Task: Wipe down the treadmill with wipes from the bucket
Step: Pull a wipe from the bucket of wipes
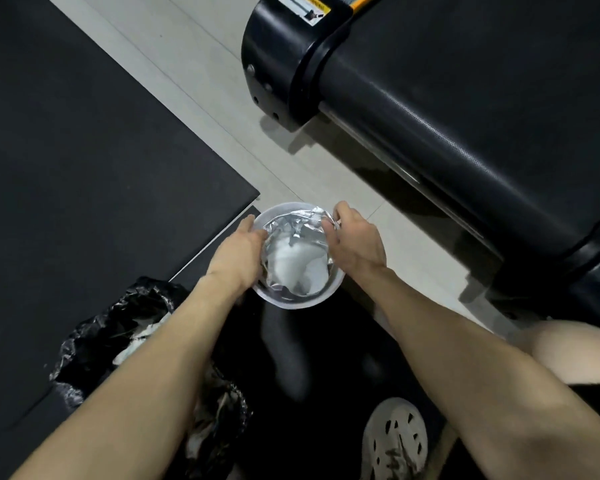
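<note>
Looking straight down here, so a lot gets cut off: the big black treadmill (465, 98) runs out of the top and right edges, only its rear end cap and belt showing, with one yellow warning sticker (305, 8) too small to read. The round white plastic bucket (281, 206) sits on the grey floor tiles (194, 64) between both hands, near the treadmill's corner but apart from it. Inside it is a crinkled silver foil bag (291, 225) with a lump of white wipes (297, 268); can't count them. The left hand (236, 252) has its thumb outside the rim and its fingers dipped down inside the foil, tips hidden, so I can't tell what they're gripping. The right hand (355, 242) has fingers curled over the far rim, pinching a crumpled flap of foil. A strip of bare tile runs open between the treadmill and the one black rubber floor mat (84, 133). One black plastic bin bag (94, 327) sits partly behind the left forearm with white scraps inside, plus one off-white foam clog (394, 441) and one bare knee (575, 351).
</note>
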The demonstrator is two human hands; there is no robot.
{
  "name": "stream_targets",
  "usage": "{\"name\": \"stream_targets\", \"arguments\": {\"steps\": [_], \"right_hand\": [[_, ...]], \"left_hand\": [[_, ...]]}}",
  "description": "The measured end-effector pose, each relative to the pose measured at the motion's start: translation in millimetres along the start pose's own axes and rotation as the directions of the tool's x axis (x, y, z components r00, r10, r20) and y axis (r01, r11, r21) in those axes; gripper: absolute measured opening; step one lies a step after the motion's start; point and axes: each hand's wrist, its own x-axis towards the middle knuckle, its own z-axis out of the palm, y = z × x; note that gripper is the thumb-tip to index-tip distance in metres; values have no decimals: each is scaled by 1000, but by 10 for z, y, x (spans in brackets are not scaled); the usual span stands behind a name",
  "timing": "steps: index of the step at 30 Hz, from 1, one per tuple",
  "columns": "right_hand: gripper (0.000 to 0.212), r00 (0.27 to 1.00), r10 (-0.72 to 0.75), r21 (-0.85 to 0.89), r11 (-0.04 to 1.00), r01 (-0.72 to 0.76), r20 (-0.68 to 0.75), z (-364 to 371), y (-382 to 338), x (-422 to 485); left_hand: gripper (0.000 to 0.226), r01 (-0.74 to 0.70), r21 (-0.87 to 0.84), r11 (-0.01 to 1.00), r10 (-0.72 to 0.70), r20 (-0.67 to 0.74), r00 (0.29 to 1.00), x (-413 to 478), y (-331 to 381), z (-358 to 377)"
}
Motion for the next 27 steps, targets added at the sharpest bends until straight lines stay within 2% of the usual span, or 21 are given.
{"name": "stream_targets", "arguments": {"steps": [2, 4, 7, 9, 10, 11, 12, 14, 16, 18, 21, 27], "right_hand": [[15, 1000, -15, -19, 1000, 15, -4, 49, -29, 7], [24, 999, -24, -65, 998, 21, -37, 87, -36, 16], [39, 998, -38, -54, 998, 35, -49, 138, 2, 31], [35, 999, -38, -16, 999, 38, -23, 150, 38, 48], [30, 999, -50, -22, 998, 50, 17, 137, 58, 75], [24, 994, -58, -37, 997, 62, 90, 94, 67, 113], [21, 980, -72, -54, 995, 83, 183, 20, 65, 172], [23, 923, -108, -85, 985, 149, 369, -182, 45, 315], [29, 876, -128, -119, 972, 204, 465, -292, 38, 424], [32, 866, -153, -134, 961, 243, 476, -270, 53, 465], [30, 862, -200, -149, 943, 298, 465, -182, 110, 539], [26, 848, -222, -118, 942, 313, 480, -205, 147, 616]], "left_hand": [[45, -11, -19, 1000, 11, -11, 1000, 83, -40, -30], [50, -33, 1, 999, 33, -27, 999, 100, -19, -39], [63, -5, 231, 973, 34, -125, 992, -8, 146, -6], [62, -13, 320, 947, 87, -221, 971, -165, 347, -15], [57, -74, 320, 945, 140, -189, 972, -242, 454, -30], [52, -151, 295, 944, 197, -133, 971, -294, 545, -7], [45, -201, 196, 960, 219, -76, 973, -315, 606, 36], [28, -125, -92, 988, 128, 31, 991, -293, 688, 60], [19, -17, -254, 967, 30, 46, 998, -198, 714, 135], [27, 29, -290, 956, -22, 27, 999, -104, 784, 175], [37, 81, -254, 964, -82, 6, 997, 47, 857, 251], [14, 174, -229, 958, -168, 45, 985, 86, 910, 236]]}}
